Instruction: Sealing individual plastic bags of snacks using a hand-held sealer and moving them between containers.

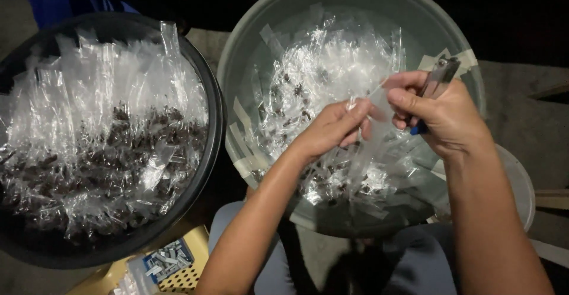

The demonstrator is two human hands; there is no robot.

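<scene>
Left hand [332, 130]: fingertips pinched on top of clear packet [373, 102], held taut over grey basin [255, 52].
Right hand [441, 114]: thumb and forefinger pinching same packet's edge; remaining fingers curled round stapler [437, 80], kept ready in palm.
Grey basin: on lap, heaped with clear packets of dark bits, close under both hands.
Black basin [204, 82]: to the left, likewise filled, apart from hands.
Staple boxes [166, 262]: on yellow crate [188, 278] below black basin, near left forearm.
</scene>
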